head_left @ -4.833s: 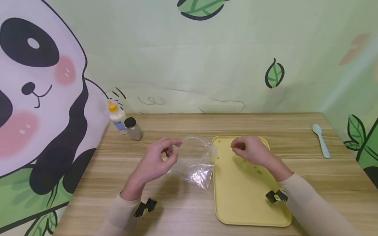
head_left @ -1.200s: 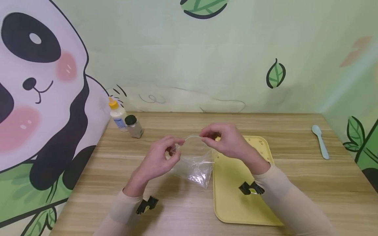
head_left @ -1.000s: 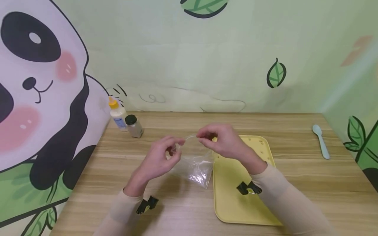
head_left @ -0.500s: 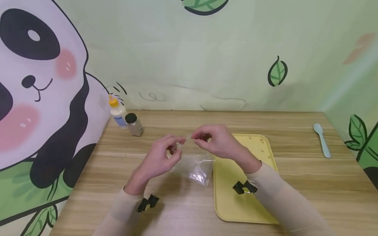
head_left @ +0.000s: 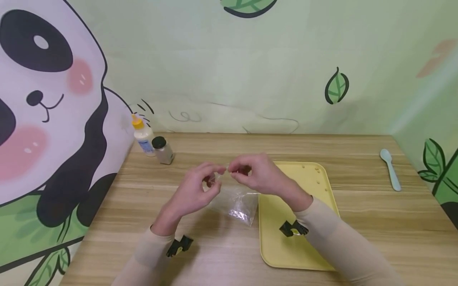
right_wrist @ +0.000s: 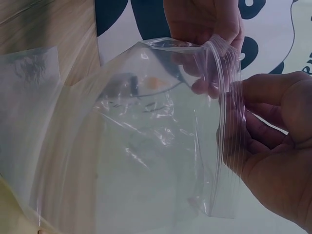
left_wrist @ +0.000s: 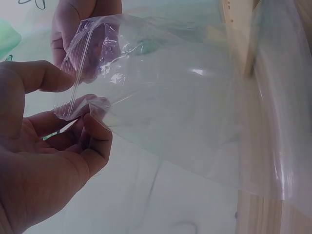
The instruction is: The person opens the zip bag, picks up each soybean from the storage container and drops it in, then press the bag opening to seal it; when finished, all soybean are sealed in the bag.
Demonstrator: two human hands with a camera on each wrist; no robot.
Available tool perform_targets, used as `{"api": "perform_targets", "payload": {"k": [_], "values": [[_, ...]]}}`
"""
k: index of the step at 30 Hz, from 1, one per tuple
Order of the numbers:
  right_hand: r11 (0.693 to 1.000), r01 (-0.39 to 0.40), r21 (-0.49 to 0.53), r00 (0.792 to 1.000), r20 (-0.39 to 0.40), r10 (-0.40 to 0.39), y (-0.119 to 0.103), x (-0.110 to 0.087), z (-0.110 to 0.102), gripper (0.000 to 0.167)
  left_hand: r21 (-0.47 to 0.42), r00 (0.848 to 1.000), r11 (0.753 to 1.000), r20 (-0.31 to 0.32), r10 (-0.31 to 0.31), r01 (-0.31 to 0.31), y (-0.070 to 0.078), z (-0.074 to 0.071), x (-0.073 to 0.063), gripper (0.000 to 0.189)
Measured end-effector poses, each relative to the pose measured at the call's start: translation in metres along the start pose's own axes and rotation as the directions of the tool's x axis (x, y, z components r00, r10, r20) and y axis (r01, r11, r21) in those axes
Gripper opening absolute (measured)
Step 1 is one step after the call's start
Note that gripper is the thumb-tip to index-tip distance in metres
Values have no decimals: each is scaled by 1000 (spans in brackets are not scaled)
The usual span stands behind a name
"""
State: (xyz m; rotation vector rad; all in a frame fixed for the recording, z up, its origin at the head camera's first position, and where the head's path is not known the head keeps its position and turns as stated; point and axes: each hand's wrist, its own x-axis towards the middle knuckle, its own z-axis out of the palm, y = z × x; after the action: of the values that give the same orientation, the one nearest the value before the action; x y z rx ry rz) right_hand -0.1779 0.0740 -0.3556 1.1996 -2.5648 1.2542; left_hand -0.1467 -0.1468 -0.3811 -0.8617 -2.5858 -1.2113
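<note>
A clear zip-top plastic bag hangs between the two hands, left of the yellow tray. My left hand grips the bag by one corner of its top, fingers curled in. With thumb and fingertips, my right hand pinches the same top edge, very close to the left fingertips. In the right wrist view the ridged zip strip runs past the right fingers. The left wrist view shows the transparent bag body stretching away from the left hand, with no contents visible in it.
Several small pale bits lie at the tray's far right corner. A light blue spoon lies right of the tray. At the back left stand a white bottle with an orange nozzle and a black-lidded jar, before the panda-print wall.
The right hand has come from over the tray to the bag's top edge, then slid left along it to the left hand. The bag's gaping mouth has drawn together. The left hand stays.
</note>
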Motion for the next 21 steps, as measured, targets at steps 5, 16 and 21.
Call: {"api": "perform_targets", "payload": {"k": [5, 16, 21], "values": [[1000, -9, 4, 1000, 16, 9, 0, 0, 0, 10, 9, 1000, 1000, -4, 6, -6, 0, -1, 0, 33], [1000, 17, -20, 1000, 3, -16, 1, -2, -2, 8, 11, 1000, 1000, -5, 5, -5, 1, -1, 0, 33], [1000, 20, -21, 1000, -7, -20, 2, -3, -4, 8, 18, 1000, 1000, -8, 0, 0, 2, -2, 0, 33]]}}
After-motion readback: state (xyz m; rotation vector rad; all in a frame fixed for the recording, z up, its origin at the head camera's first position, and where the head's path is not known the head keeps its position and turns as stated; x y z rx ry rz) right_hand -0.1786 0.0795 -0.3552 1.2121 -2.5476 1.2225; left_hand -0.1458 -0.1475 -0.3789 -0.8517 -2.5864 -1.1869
